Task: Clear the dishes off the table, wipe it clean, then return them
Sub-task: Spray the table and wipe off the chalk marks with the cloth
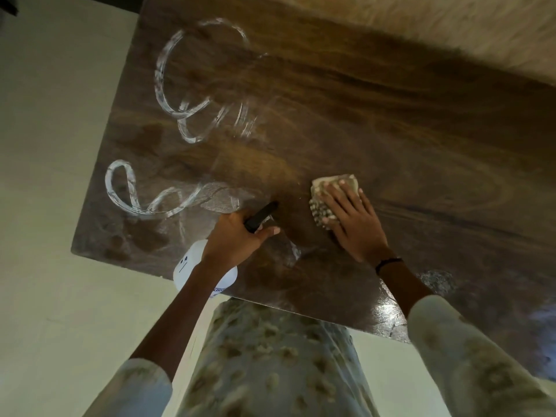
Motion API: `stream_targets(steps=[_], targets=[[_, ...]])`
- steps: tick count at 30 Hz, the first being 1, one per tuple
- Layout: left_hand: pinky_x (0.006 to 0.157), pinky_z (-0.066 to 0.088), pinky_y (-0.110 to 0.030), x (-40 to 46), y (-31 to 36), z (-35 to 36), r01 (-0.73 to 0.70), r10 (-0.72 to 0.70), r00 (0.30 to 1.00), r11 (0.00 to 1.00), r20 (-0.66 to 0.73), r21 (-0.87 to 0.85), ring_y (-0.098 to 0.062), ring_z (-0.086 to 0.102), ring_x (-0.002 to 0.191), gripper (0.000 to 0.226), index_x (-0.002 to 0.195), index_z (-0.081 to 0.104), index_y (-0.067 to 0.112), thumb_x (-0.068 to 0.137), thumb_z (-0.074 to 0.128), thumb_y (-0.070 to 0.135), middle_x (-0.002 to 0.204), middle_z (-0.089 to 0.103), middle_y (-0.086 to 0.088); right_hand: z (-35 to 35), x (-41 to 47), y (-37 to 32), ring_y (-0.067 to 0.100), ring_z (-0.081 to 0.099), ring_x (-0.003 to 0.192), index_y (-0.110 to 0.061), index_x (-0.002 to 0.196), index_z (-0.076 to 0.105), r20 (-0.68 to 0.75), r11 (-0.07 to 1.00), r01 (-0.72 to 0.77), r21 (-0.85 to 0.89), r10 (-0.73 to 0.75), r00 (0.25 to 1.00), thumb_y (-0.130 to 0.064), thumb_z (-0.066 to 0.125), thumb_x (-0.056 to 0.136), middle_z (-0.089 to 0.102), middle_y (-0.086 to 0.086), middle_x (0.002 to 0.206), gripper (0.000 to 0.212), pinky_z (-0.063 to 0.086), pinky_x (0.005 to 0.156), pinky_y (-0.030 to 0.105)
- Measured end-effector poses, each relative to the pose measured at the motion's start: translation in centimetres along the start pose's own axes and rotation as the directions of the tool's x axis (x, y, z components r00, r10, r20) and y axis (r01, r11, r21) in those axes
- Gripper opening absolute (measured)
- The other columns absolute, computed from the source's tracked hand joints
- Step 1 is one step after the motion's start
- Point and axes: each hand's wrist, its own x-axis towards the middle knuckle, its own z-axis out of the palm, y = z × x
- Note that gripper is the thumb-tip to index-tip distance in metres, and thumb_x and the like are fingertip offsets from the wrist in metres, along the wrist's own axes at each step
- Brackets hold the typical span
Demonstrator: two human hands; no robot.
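A dark wooden table [376, 115] fills most of the head view, with no dishes on it. White looping streaks of cleaner [168, 82] lie on its left half. My left hand [234, 239] grips a white spray bottle [192, 266] by its black trigger head, near the table's front edge. My right hand [352, 221] presses flat, fingers straight, on a folded beige cloth [328, 194] lying on the tabletop just right of the bottle.
Pale floor [54, 176] shows to the left and below the table. A light textured rug or wall [451, 25] runs along the far side. My patterned clothing [270, 356] is just below the table's front edge.
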Motion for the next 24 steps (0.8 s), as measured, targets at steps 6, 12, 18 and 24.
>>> stream_targets(steps=[6, 12, 18, 24], targets=[[0.064, 0.047, -0.025, -0.2, -0.7, -0.1, -0.008, 0.009, 1.000, 1.000, -0.027, 0.009, -0.019, 0.064, 0.064, 0.034, 0.072, 0.064, 0.013, 0.070, 0.079, 0.043, 0.065, 0.066, -0.003, 0.3, 5.4, -6.3, 0.025, 0.013, 0.148, -0.022, 0.150, 0.025, -0.054, 0.993, -0.106, 0.045, 0.108, 0.993, -0.041, 0.028, 0.099, 0.024, -0.001, 0.158, 0.054, 0.004, 0.118, 0.046], [0.064, 0.046, -0.024, -0.5, -1.2, -0.5, -0.049, 0.049, 0.998, 0.999, 0.033, 0.008, -0.015, 0.064, 0.064, 0.031, 0.068, 0.062, 0.019, 0.069, 0.079, 0.044, 0.065, 0.066, -0.001, 2.0, -1.3, -7.7, 0.023, 0.009, 0.148, -0.024, 0.152, 0.021, 0.004, 0.993, 0.122, 0.006, -0.122, 0.993, -0.039, 0.030, 0.101, 0.020, -0.001, 0.159, 0.054, 0.012, 0.120, 0.046], [0.068, 0.052, -0.029, -1.4, -2.3, -0.8, -0.042, 0.045, 0.995, 0.998, 0.090, -0.040, -0.017, 0.067, 0.067, 0.034, 0.074, 0.068, 0.010, 0.070, 0.079, 0.042, 0.067, 0.069, -0.006, 1.3, -2.5, -3.6, 0.021, 0.010, 0.148, -0.028, 0.151, 0.019, -0.034, 0.981, -0.188, 0.054, 0.190, 0.981, -0.040, 0.028, 0.098, 0.022, -0.003, 0.159, 0.056, 0.018, 0.117, 0.048], [0.070, 0.054, -0.034, -3.0, -4.1, -0.4, -0.054, 0.056, 0.995, 0.998, 0.087, -0.027, -0.017, 0.066, 0.066, 0.034, 0.077, 0.068, 0.008, 0.069, 0.081, 0.039, 0.067, 0.069, -0.003, 2.0, 2.3, -9.9, 0.025, 0.010, 0.148, -0.024, 0.151, 0.021, -0.086, 0.964, -0.243, 0.108, 0.253, 0.964, -0.040, 0.028, 0.099, 0.021, 0.000, 0.159, 0.055, 0.009, 0.119, 0.048]])
